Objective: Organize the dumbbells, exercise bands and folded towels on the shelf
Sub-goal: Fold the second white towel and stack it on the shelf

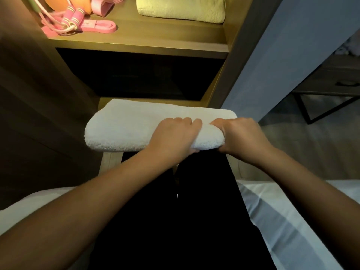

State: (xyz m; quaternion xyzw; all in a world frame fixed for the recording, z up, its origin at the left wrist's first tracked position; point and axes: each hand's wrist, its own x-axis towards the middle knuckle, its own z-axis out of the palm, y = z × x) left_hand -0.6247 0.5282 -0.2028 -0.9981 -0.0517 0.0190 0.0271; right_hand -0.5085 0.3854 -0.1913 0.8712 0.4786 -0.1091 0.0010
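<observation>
towel (136,127): white, folded, low in front of the shelf (136,38).
left hand (175,137): our fingers curl over the towel.
right hand (241,135): we grip the towel's right end.
bands (97,24): pink, on the shelf, left side.

We are looking into a home bedroom; a wooden shelf unit (155,34) is standing beside white bedding (292,221); a drawer cabinet (331,78) is sitting on grey carpet (311,145).
</observation>
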